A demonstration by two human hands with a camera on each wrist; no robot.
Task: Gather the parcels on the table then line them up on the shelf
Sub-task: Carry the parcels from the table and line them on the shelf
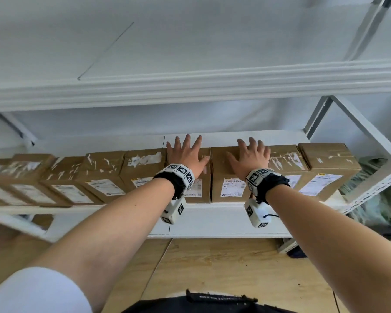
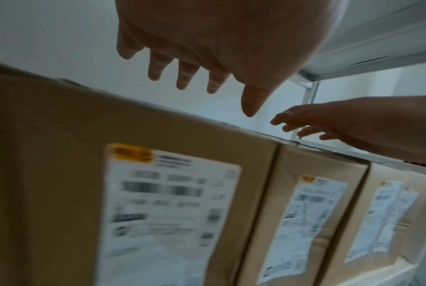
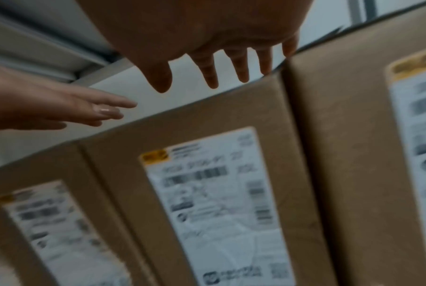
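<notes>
Neither grip holds anything: the left hand [image 1: 185, 154] and the right hand [image 1: 250, 158] both have their fingers spread and straight, palms down over the tops of two neighbouring parcels. From the head view they look laid on the cardboard; the wrist views show the fingers raised a little above the top edges, so whether they touch cannot be told.

Under the left hand is one brown parcel [image 1: 200, 184], and just beside it, side against side, is the parcel [image 1: 227, 177] under the right hand. Both belong to a row of parcels [image 1: 104, 175] lined up along the white shelf [image 1: 217, 219], standing upright with white shipping labels [image 1: 233, 187] facing outward. More parcels [image 1: 327, 163] continue the row to the right. Torn white tape marks show on several tops.

A higher shelf board [image 1: 190, 86] runs above the row, and a wooden floor [image 1: 224, 274] lies below.
</notes>
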